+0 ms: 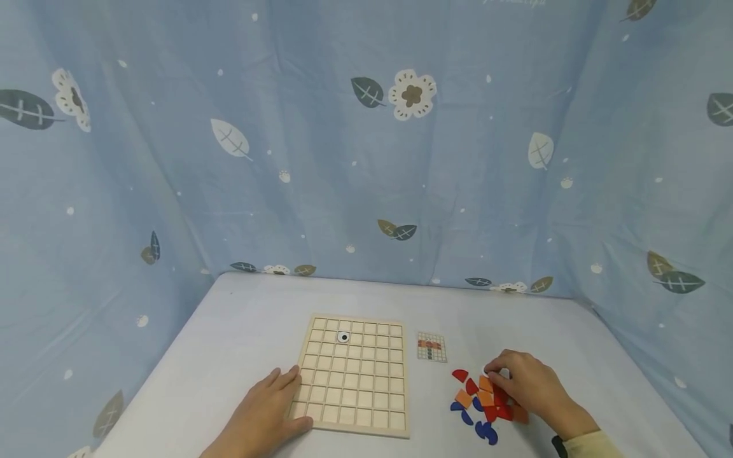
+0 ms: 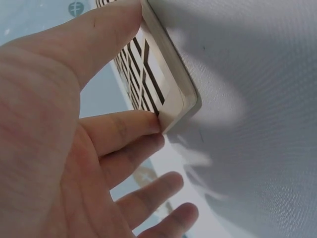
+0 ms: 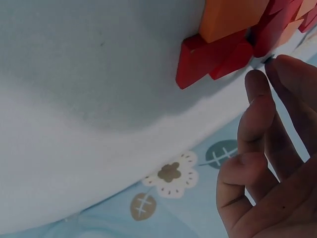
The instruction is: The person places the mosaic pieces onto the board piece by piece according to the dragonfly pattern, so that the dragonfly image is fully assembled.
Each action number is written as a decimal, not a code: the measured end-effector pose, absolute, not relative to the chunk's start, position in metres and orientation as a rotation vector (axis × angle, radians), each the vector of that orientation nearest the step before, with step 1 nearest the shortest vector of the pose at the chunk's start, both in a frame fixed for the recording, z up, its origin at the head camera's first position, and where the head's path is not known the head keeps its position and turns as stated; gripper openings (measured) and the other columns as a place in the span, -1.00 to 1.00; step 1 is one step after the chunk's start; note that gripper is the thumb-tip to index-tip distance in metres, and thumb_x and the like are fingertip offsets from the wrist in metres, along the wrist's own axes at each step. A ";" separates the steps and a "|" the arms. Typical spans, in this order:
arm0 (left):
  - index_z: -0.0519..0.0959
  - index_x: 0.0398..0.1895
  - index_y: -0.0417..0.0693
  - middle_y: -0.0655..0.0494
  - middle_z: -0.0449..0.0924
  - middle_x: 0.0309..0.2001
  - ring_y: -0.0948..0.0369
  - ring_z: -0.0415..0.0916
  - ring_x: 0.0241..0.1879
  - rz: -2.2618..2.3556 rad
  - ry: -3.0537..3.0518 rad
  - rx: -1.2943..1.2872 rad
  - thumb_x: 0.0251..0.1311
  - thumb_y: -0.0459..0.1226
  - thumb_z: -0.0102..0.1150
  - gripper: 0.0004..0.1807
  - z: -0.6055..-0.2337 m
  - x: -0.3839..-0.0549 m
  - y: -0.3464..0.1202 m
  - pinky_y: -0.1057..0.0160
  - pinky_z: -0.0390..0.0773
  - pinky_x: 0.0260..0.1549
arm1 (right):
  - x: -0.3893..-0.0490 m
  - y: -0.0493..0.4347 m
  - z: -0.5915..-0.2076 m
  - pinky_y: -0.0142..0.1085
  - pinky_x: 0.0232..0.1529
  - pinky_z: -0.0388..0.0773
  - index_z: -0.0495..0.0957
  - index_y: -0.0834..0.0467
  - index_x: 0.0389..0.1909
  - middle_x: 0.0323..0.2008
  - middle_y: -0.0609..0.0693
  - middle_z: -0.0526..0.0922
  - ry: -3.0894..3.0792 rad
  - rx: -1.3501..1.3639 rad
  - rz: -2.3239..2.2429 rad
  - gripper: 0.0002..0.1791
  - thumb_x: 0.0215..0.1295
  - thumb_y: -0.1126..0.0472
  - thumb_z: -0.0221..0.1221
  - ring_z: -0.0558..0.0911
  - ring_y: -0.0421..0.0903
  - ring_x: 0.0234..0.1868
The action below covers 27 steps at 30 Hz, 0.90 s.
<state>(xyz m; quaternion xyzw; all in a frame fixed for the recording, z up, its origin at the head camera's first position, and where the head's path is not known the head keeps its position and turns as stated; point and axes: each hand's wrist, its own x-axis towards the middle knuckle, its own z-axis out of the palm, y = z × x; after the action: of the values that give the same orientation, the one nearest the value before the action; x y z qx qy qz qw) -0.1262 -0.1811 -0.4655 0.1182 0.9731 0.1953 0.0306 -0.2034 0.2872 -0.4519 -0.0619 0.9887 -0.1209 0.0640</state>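
Note:
A square-celled wooden grid board (image 1: 343, 427) lies on the table, with one white tile bearing a black dot (image 1: 343, 337) in an upper cell. My left hand (image 1: 266, 407) rests at the board's near left corner. Its thumb touches the near edge and its straight fingers the left edge; the left wrist view shows the outer fingers spread clear of it. At the right, my right hand (image 1: 529, 381) pinches a small white piece (image 1: 486, 368), mostly covered by the fingertips. Under and beside that hand lie red (image 1: 460, 375), orange (image 1: 463, 399) and blue (image 1: 466, 417) pieces.
A small pattern card (image 1: 432, 346) lies between the board and the loose pieces. Blue curtain (image 1: 366, 159) with leaf and flower prints surrounds the white table (image 1: 275, 299) at the back and sides.

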 end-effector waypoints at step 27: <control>0.47 0.30 -0.41 -0.24 0.39 0.39 -0.30 0.28 0.37 0.585 3.034 0.409 0.11 0.14 0.41 -0.09 -0.464 -0.120 -0.183 -0.29 0.31 0.31 | -0.213 0.282 -0.454 0.15 -0.09 0.66 0.77 -0.02 -0.26 -0.38 -0.17 0.68 2.990 -0.194 -0.349 -0.82 0.16 0.03 0.46 0.62 -0.09 -0.23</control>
<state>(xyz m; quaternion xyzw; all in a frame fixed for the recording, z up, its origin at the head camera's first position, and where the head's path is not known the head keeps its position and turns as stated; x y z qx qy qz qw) -0.1201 -0.1828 -0.4642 0.1313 0.9733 0.1877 0.0123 -0.2135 0.2823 -0.4543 -0.0642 0.9892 -0.1156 0.0626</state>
